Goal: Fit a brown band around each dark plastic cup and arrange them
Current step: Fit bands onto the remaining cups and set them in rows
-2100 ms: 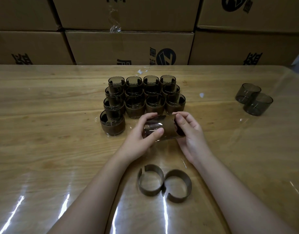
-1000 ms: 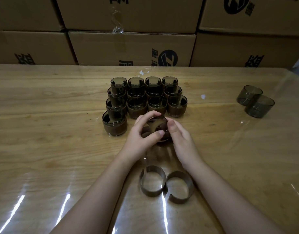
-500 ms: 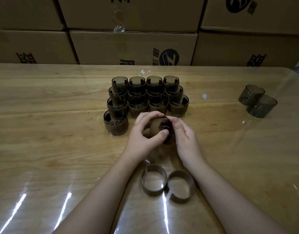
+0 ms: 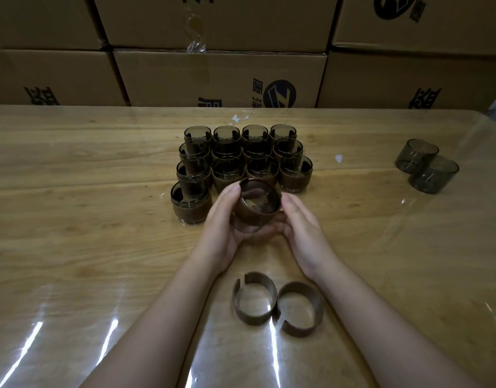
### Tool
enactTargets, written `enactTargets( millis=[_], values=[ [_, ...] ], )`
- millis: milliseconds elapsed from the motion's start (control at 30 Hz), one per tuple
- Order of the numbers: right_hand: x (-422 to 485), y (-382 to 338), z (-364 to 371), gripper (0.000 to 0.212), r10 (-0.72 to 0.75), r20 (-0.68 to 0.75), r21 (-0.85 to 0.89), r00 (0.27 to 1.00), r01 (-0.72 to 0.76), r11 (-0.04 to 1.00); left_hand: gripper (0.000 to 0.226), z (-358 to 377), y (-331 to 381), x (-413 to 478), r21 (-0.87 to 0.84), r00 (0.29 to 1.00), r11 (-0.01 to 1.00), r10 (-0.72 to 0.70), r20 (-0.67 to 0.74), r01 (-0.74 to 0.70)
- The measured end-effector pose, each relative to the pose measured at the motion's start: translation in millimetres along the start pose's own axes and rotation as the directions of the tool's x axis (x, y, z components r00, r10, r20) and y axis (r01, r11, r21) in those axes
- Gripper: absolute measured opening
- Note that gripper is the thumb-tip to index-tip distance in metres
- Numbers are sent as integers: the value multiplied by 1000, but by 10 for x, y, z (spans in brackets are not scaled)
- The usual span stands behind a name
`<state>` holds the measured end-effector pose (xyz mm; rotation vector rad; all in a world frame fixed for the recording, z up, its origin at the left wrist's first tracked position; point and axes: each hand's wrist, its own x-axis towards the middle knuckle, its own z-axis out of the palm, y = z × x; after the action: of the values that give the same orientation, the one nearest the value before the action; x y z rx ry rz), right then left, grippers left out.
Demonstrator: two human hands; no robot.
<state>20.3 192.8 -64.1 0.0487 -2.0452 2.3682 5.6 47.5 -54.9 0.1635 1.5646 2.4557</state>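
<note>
Gripping one dark cup (image 4: 259, 201) from both sides, left grip (image 4: 223, 222) and right grip (image 4: 304, 229) curled round it, brown band (image 4: 249, 217) on its wall, mouth tilted toward the camera. Behind the desk (image 4: 73, 191), stacked cartons (image 4: 218, 77). Just beyond the held cup, a block of banded cups (image 4: 295, 177). Far right, two bare cups (image 4: 434, 175), touching. Nearest, two loose bands (image 4: 253, 318) side by side.
</note>
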Motion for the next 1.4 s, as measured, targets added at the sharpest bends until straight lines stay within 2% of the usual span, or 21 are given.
enactTargets(
  millis=[200,367,500,633,767,933,1000,1100,1200,1267,1300,1333,1400],
  values=[
    [-17,-40,-7,49,44,102,21,994,-47,999,50,-25,-4,38,-127,999,992,-12,40,17],
    [-19,-69,-17,62,82,113,136,990,-97,986,58,3,13,17,-138,995,988,-66,70,75],
    [-7,-78,-18,55,107,123,310,987,-141,940,61,8,1,28,-169,992,979,-108,65,118],
    [27,-56,-51,44,120,141,421,983,-169,891,63,1,-9,37,-202,990,972,-100,98,118],
    [51,-35,-69,42,139,143,509,980,-194,839,65,-16,3,43,-235,988,966,-83,132,112],
    [49,-46,-50,43,144,145,565,979,-201,800,52,-29,8,38,-275,985,954,-81,154,121],
    [51,-35,-40,47,152,130,555,980,-199,808,53,-26,1,36,-299,985,946,-81,154,125],
    [36,-15,-6,53,150,89,443,985,-174,879,56,-31,-18,34,-343,985,929,-92,143,137],
    [-1,37,51,65,84,111,142,990,-99,985,55,-82,-14,57,-363,994,925,-92,67,110],
    [-18,87,86,67,22,157,-68,987,-11,998,56,-111,-5,73,-377,997,923,-77,31,83],
    [-21,96,98,66,9,157,-105,987,8,994,55,-114,-4,75,-364,997,928,-68,25,73],
    [-23,91,103,65,1,139,-98,990,13,995,56,-109,-9,74,-328,998,943,-57,24,62],
    [-20,66,86,66,21,74,52,997,-24,998,61,-87,-23,71,-227,999,973,-29,18,32]
  ],
)
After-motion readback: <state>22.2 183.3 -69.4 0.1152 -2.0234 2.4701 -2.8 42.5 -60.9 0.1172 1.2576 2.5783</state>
